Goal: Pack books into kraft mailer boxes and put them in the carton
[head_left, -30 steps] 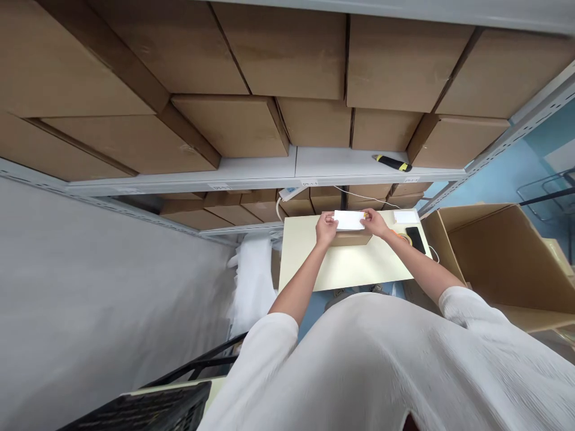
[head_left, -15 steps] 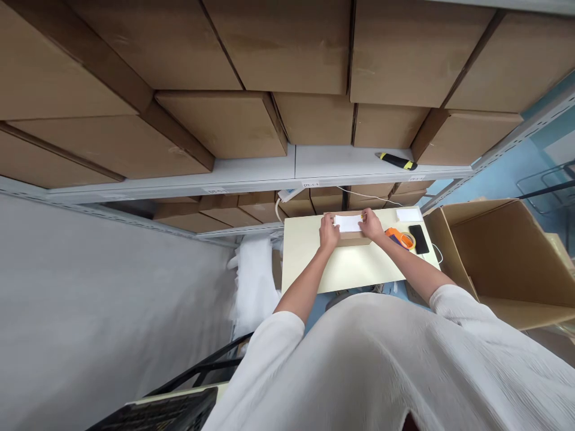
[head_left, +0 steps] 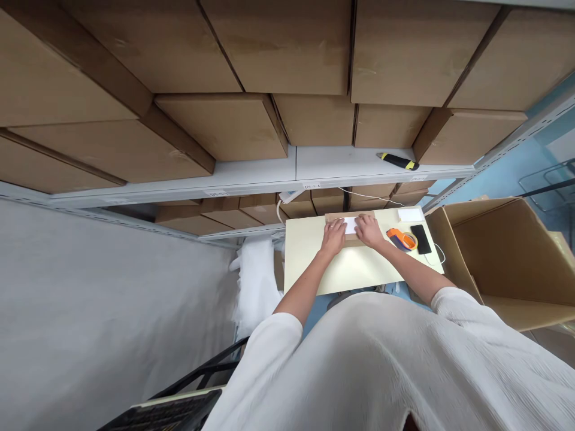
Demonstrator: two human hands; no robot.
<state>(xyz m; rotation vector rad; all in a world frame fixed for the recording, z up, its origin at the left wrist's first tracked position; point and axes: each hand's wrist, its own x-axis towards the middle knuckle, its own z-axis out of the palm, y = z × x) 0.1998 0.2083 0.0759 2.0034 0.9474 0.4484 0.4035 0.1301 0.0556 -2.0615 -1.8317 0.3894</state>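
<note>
A small brown cardboard box (head_left: pixel 353 243) lies on the pale yellow table (head_left: pixel 305 263). On its top is a white label (head_left: pixel 350 225), its two ends covered by my hands. My left hand (head_left: pixel 335 235) rests over the label's left end, fingers stretched flat. Over the right end lies my right hand (head_left: pixel 369 230), its fingers also spread and pressing down on the box. Just right of that hand sits an orange and blue tape dispenser (head_left: pixel 401 239) with a roll of tape in it.
Beside the dispenser are a black phone (head_left: pixel 420 239) and a stack of white labels (head_left: pixel 410 214). A large open carton (head_left: pixel 507 257) stands at the right. On the shelf (head_left: pixel 323 163) above lies a utility knife (head_left: pixel 398 161), before rows of boxes (head_left: pixel 287 42). White wrapping material (head_left: pixel 258 281) hangs at the left.
Both hands have gone from pinching the label's ends to lying flat on it. The label now sits down against the box top.
</note>
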